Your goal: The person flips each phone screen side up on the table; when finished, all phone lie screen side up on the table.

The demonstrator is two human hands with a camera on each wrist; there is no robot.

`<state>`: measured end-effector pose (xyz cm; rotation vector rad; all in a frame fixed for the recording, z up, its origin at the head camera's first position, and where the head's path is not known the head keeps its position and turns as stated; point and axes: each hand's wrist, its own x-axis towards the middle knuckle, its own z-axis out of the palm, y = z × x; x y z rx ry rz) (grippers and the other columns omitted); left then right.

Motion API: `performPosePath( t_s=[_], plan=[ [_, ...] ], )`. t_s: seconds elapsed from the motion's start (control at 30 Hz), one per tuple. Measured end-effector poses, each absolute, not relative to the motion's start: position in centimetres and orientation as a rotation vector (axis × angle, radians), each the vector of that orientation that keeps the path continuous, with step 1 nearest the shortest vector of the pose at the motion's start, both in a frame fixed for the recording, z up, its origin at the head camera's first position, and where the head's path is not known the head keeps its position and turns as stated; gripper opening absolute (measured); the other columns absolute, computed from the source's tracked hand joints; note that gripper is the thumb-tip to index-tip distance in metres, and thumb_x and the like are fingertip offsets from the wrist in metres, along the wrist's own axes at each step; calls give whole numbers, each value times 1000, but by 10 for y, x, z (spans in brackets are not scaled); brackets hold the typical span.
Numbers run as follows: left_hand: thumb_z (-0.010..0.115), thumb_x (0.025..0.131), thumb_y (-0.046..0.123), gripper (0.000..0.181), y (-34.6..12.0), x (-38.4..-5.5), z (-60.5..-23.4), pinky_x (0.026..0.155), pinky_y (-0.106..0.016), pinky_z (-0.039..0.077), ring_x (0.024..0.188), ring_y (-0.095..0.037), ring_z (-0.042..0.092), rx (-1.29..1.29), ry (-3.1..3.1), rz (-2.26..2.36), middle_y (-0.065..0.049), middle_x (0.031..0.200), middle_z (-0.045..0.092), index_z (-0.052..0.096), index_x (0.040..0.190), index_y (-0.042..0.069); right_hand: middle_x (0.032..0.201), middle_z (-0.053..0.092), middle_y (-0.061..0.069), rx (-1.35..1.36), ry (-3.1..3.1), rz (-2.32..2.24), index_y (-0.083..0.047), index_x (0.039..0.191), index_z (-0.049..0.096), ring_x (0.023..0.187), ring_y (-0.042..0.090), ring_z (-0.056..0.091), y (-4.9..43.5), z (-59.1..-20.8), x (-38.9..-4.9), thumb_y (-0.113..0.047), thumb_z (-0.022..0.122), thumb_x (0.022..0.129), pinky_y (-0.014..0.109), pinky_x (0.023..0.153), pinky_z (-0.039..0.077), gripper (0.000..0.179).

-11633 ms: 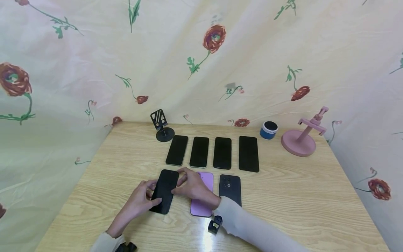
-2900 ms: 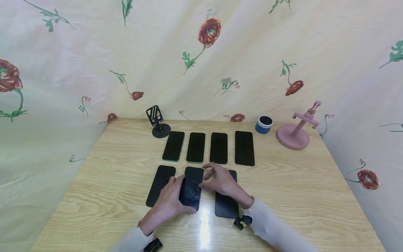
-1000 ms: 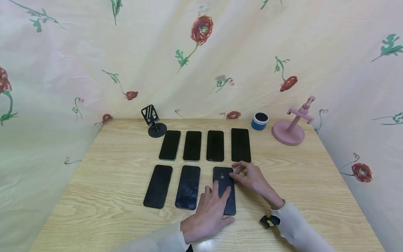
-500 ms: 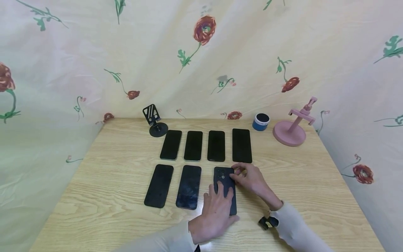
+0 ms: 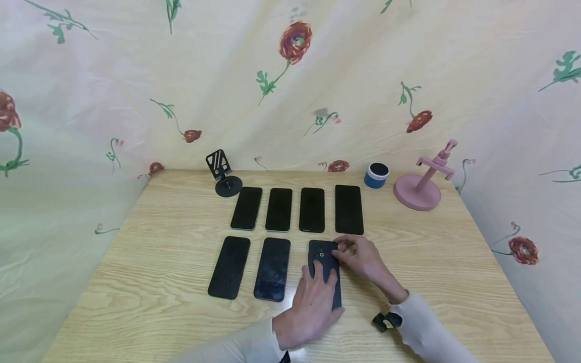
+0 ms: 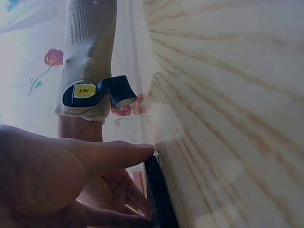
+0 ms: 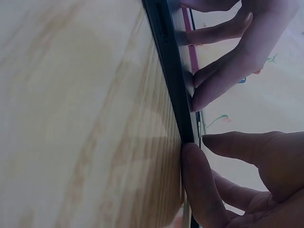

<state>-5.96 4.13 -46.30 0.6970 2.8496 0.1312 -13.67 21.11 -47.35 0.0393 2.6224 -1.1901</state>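
Observation:
A dark smartphone (image 5: 325, 275) lies back up on the wooden table, its camera lenses at the far end. My left hand (image 5: 310, 302) rests on it with spread, fairly straight fingers, the thumb by its near edge. In the left wrist view that thumb (image 6: 118, 154) touches the phone's end. My right hand (image 5: 363, 254) pinches the phone's far right corner between thumb and finger. In the right wrist view one fingertip (image 7: 192, 159) presses the dark side edge. To the left, two smartphones lie screen up, a black one (image 5: 229, 267) and a smudged one (image 5: 272, 269).
Behind them several black-screened smartphones (image 5: 278, 209) form a back row. A black folding phone stand (image 5: 227, 176) is at the back left. A blue and white round jar-like object (image 5: 376, 175) and a pink stand (image 5: 419, 189) are at the back right. A flowered cloth (image 5: 227, 91) hangs behind.
Since the oldest frame, both hands have moved right, from the left phone to the middle one, then this one. The purple-backed middle phone now lies screen up. Over the last half second, almost nothing moves.

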Motion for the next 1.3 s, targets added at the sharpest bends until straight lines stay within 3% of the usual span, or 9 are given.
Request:
performPosePath(
  t_s=[0.37, 0.6, 1.07, 1.3],
  plan=[
    [71, 89, 64, 78, 40, -62, -462, 106, -41, 53, 131, -41, 54, 737, 2842, 134, -26, 151, 51, 58, 149, 16, 105, 71, 15, 36, 2607, -1217, -1, 130, 66, 68, 13, 67, 210, -472, -134, -17, 71, 98, 24, 58, 50, 36],
    [73, 89, 60, 77, 35, -62, -461, 96, -39, 56, 124, -39, 51, 709, 2824, 325, -26, 149, 50, 58, 148, 13, 110, 70, 19, 30, 2561, -1303, 0, 134, 63, 69, 15, 68, 209, -471, -132, -14, 68, 101, 28, 63, 58, 36],
    [70, 91, 58, 83, 15, -62, -461, 95, -51, 56, 136, -41, 47, 554, 2657, 736, -20, 160, 37, 38, 161, 28, 108, 70, 24, 5, 2403, -1529, -1, 140, 54, 72, 20, 68, 210, -466, -132, -4, 60, 102, 32, 62, 61, 39],
    [69, 90, 54, 86, 6, -63, -460, 96, -48, 55, 133, -36, 49, 560, 2616, 854, -20, 161, 36, 32, 163, 29, 111, 70, 27, -15, 2360, -1624, 0, 141, 53, 71, 21, 71, 207, -462, -131, -4, 55, 103, 33, 62, 61, 39]
  ],
)
